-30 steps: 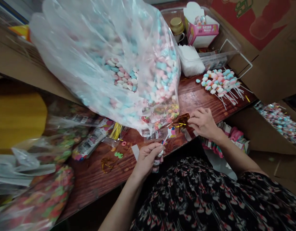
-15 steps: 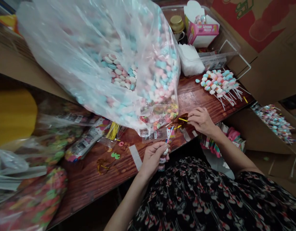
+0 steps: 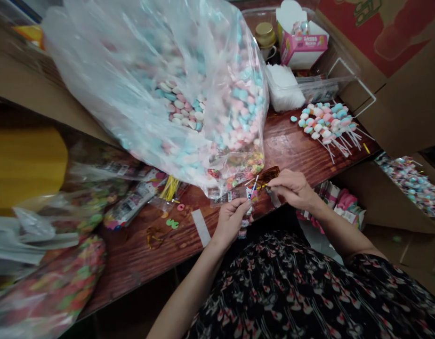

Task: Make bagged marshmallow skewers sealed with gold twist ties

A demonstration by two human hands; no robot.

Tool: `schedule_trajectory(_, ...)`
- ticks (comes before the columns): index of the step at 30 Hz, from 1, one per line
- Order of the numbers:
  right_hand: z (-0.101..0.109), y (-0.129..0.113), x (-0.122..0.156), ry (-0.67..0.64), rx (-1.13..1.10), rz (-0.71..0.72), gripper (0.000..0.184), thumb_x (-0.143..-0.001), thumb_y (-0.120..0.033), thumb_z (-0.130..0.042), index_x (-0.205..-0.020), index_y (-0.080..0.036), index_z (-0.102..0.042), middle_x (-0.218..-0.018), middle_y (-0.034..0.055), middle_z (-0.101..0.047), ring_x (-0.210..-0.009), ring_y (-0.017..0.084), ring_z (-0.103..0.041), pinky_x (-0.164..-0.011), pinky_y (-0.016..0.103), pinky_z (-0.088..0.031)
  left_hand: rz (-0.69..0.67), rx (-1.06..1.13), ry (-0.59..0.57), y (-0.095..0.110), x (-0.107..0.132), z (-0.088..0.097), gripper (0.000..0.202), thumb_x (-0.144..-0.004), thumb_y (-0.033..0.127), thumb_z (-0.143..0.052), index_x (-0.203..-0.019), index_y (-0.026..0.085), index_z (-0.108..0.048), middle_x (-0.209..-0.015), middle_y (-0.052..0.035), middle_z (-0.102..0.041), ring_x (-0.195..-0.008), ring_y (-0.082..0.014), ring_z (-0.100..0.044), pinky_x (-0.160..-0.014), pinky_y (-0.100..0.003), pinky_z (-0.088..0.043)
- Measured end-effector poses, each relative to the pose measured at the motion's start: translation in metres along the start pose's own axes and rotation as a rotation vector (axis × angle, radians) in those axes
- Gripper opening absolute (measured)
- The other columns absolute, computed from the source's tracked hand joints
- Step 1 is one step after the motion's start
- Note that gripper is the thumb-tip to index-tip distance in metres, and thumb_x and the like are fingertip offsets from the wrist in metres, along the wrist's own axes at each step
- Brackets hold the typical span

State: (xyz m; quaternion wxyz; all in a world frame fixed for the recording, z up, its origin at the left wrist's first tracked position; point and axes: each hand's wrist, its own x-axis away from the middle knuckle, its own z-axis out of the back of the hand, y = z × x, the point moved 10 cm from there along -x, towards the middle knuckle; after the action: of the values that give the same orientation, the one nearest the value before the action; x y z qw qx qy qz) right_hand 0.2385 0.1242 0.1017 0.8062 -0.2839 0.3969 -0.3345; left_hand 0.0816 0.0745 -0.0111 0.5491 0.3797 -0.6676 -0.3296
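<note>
My left hand is shut around a thin candy stick, whose lower part is hidden by my fingers. A short way to the right, my right hand pinches a yellow twist tie beside a crumpled piece of amber foil. Both hands are just in front of a large clear plastic bag packed with pastel pink, blue and white candies. A bunch of candy skewers lies on the dark wooden table, beyond my right hand.
Printed candy packets and bulging bags lie at the left. A clear plastic tub holds a pink box and a gold-lidded jar. A cardboard box of wrapped sweets stands to the right.
My left hand has moved right and upward, bringing the candy stick closer to my right hand. My right hand has shifted slightly, with the twist tie now nearer the stick.
</note>
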Motion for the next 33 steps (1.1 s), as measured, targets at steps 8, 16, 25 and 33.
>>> schedule_trajectory(8, -0.068, -0.022, 0.004, -0.121, -0.129, -0.108, 0.029, -0.093, -0.016, -0.048, -0.111, -0.020, -0.072, -0.071, -0.0002, -0.072, -0.060, 0.009, -0.057, -0.062, 0.021, -0.042, -0.154, 0.017, 0.047, 0.009, 0.007, 0.007, 0.021, -0.074, 0.034, -0.068, -0.067, 0.014, -0.068, -0.057, 0.0009, -0.061, -0.048, -0.0072, -0.051, -0.048, -0.019, -0.043)
schedule_trajectory(16, -0.072, -0.020, 0.006, -0.117, -0.049, -0.129, 0.035, -0.088, -0.012, -0.050, -0.117, -0.021, -0.068, -0.090, 0.0029, -0.076, -0.070, 0.012, -0.063, -0.071, 0.024, -0.047, -0.192, 0.090, 0.045, -0.002, 0.009, 0.019, 0.022, -0.076, 0.036, -0.073, -0.073, 0.015, -0.072, -0.064, 0.0003, -0.062, -0.051, -0.0072, -0.054, -0.051, -0.020, -0.046)
schedule_trajectory(25, -0.078, 0.009, 0.034, 0.023, -0.494, -0.484, 0.015, -0.087, -0.030, -0.062, -0.079, -0.017, -0.066, -0.071, -0.0004, -0.065, -0.064, 0.011, -0.058, -0.064, 0.023, -0.047, -0.421, -0.130, 0.009, 0.036, 0.021, 0.012, 0.023, -0.082, 0.034, -0.069, -0.069, 0.016, -0.071, -0.068, -0.0024, -0.063, -0.057, -0.0107, -0.056, -0.053, -0.022, -0.047)
schedule_trajectory(33, -0.085, 0.028, 0.031, -0.111, -0.750, -0.596, 0.020, -0.075, -0.035, -0.072, -0.073, -0.015, -0.068, -0.069, -0.0013, -0.065, -0.064, 0.010, -0.056, -0.065, 0.022, -0.045, -0.552, -0.259, -0.087, 0.067, 0.030, -0.006, 0.028, -0.084, 0.031, -0.067, -0.060, 0.016, -0.067, -0.061, -0.0015, -0.060, -0.057, -0.0101, -0.054, -0.055, -0.022, -0.043)
